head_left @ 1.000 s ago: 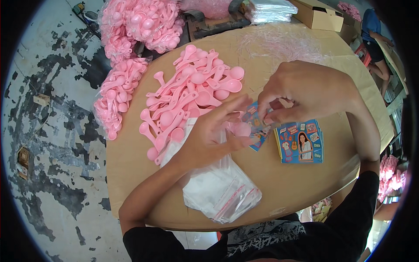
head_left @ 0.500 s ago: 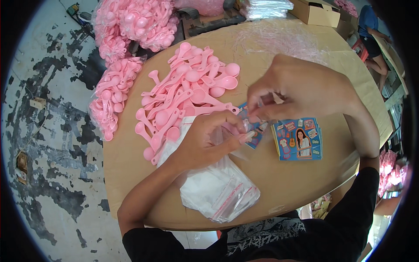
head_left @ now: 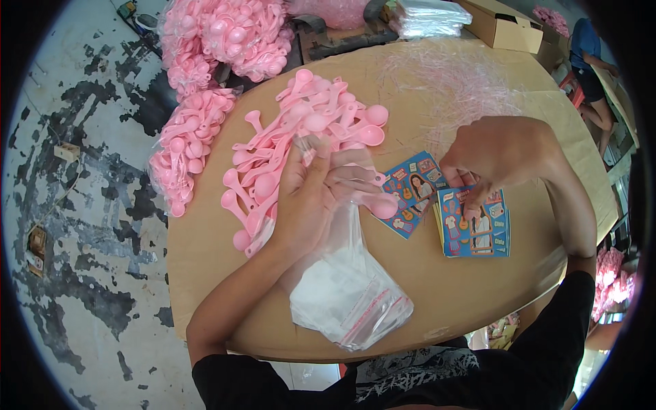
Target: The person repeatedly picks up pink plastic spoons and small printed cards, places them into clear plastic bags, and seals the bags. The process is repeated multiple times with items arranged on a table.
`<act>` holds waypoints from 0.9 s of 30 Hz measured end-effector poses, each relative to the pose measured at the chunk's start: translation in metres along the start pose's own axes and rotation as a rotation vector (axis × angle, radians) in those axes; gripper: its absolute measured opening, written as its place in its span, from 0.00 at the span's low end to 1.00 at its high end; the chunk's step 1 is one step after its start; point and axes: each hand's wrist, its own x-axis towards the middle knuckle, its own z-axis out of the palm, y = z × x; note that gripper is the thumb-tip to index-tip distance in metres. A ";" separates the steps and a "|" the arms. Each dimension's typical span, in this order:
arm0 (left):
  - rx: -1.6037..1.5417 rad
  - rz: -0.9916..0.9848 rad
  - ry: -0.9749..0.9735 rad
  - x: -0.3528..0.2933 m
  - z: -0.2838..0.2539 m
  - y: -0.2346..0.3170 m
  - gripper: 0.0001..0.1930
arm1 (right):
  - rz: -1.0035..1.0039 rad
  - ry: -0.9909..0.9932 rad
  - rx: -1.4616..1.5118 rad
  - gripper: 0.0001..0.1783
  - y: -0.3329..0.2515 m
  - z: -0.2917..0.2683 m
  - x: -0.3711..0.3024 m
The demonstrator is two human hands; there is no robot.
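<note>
My left hand is closed on a clear plastic bag, which stretches over its fingers. A pink scoop shows by its fingertips; whether it lies inside the bag I cannot tell. Below that hand is a stack of clear resealable bags with a reddish strip. At the right, my right hand reaches down with bent, parted fingers, fingertips touching the top of a pile of blue printed cards. More blue cards lie fanned between the two hands. A heap of pink scoops lies beyond my left hand.
Bulging clear bags of pink scoops stand past the table's far left edge. Thin clear plastic strips are scattered across the far side of the brown table. Behind are stacked clear packets and a cardboard box. Another person is at far right.
My right hand has moved down and right, away from my left hand, onto the card pile. My left hand has turned upward, with the clear bag spread over its fingers. The view has shifted slightly.
</note>
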 end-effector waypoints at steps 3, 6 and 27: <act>0.155 -0.048 0.046 0.002 -0.001 0.001 0.11 | -0.035 -0.018 -0.055 0.19 0.008 -0.002 0.004; 0.124 -0.007 0.035 0.000 0.004 0.007 0.11 | -0.080 0.015 -0.032 0.16 0.010 -0.006 0.001; 0.129 0.094 0.047 -0.002 -0.004 -0.001 0.10 | -0.208 0.542 0.436 0.12 0.011 -0.003 0.030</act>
